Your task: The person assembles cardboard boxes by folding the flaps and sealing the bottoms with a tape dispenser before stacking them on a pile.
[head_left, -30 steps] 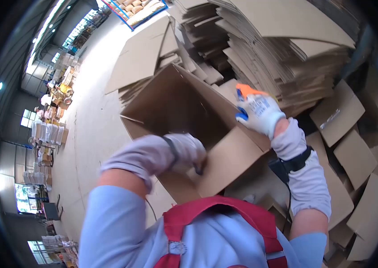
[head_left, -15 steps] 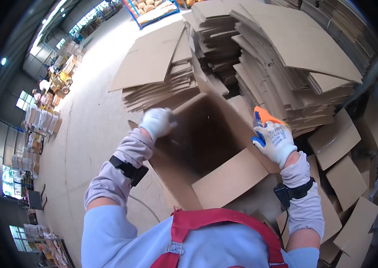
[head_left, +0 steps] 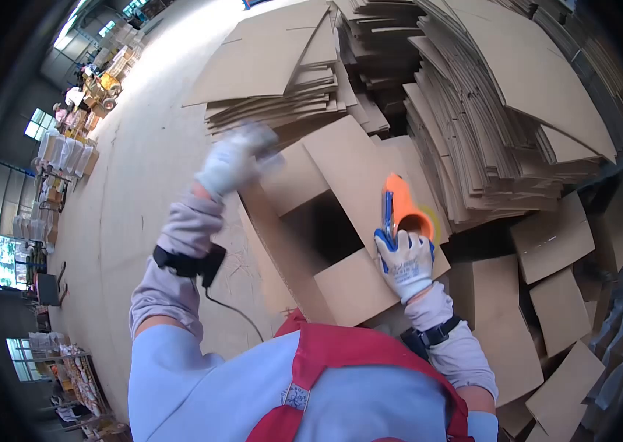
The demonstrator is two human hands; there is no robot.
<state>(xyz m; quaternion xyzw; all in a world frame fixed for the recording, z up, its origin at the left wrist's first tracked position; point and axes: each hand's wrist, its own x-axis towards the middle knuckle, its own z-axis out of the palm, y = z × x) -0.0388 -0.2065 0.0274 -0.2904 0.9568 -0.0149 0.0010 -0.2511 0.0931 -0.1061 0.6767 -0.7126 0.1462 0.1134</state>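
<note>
A cardboard box (head_left: 299, 283) stands in front of me. Three of its flaps are folded inward, leaving a dark opening (head_left: 324, 230) in the middle, while the left flap sticks outward. In my right hand (head_left: 406, 264), in a white glove with blue palm, is an orange tape dispenser (head_left: 402, 197) with a blue part, held over the box's right flap. My left hand (head_left: 236, 160), also gloved, hangs above the box's far left corner; its fingers are smeared by motion.
Behind the box rise stacks of flat cardboard (head_left: 466, 125), with a lower pile (head_left: 267, 55) at the far left. Formed boxes (head_left: 553, 236) lie on my right. Concrete floor (head_left: 127, 221) stretches along the left, and goods and people line the far wall.
The far and right flaps have folded in over the box opening. My right hand brought the tape dispenser leftward and nearer me; my left hand moved up and left.
</note>
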